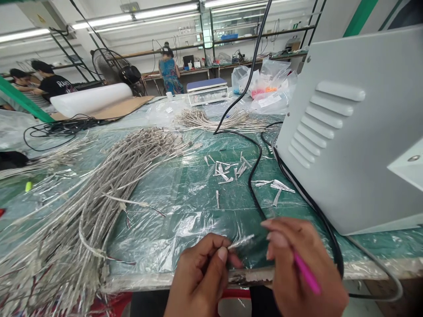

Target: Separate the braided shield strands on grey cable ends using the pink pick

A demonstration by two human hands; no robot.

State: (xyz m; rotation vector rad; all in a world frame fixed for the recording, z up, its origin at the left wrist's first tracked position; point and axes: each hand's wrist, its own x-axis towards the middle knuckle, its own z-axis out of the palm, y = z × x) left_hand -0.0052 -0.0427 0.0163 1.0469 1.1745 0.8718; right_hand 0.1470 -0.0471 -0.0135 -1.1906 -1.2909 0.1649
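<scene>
Low at the front edge of the table, my left hand [205, 268] pinches a cable [232, 245] between thumb and forefinger. The cable's end, wrapped in crinkled silver foil, points up and to the right; the rest of it is hidden by the hand. To the right, my right hand [300, 259] is closed around a slim tool with a pink handle [306, 270]. Its tip is hidden by the fingers, so its kind cannot be made out. The right fingertips are apart from the foil end. Beyond the hands lie several loose scraps of silver foil [223, 171].
A thick bundle of braided cables [125, 171] spreads over the left side; another bundle [224, 119] lies farther back. A grey metal machine housing [350, 123] stands on the right. A black cord [256, 176] crosses the plastic-covered green table [194, 193]. Several people sit or stand farther off.
</scene>
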